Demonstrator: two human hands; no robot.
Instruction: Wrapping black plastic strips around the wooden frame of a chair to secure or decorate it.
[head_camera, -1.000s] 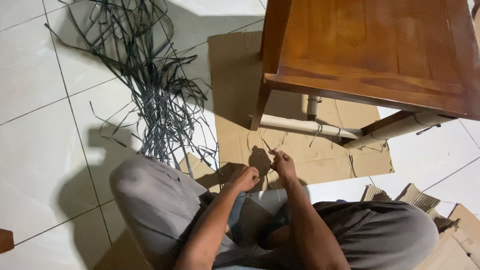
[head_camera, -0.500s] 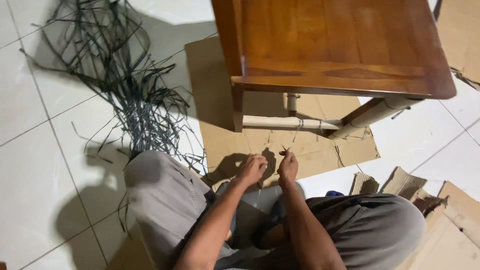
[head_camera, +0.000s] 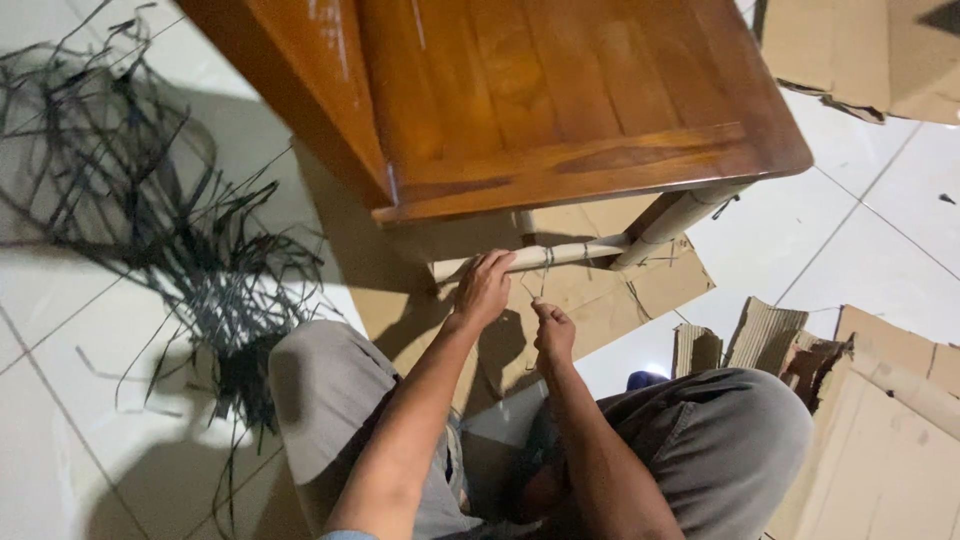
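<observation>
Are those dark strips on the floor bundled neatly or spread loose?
Spread loose: the dark strips lie tangled and fanned across the white tiled floor, unbound.

One view only, worn on the head and aimed steeply down over the person's own forearms and bent knees. It sits close: the left hand (head_camera: 484, 288) and right hand (head_camera: 553, 332) fill the centre, near the lens. The wooden table (head_camera: 560, 100) crowds the top edge, seen from above. Tiled floor (head_camera: 60, 400) spreads left with dark strips (head_camera: 150, 220), cardboard (head_camera: 900, 440) lies right.
</observation>
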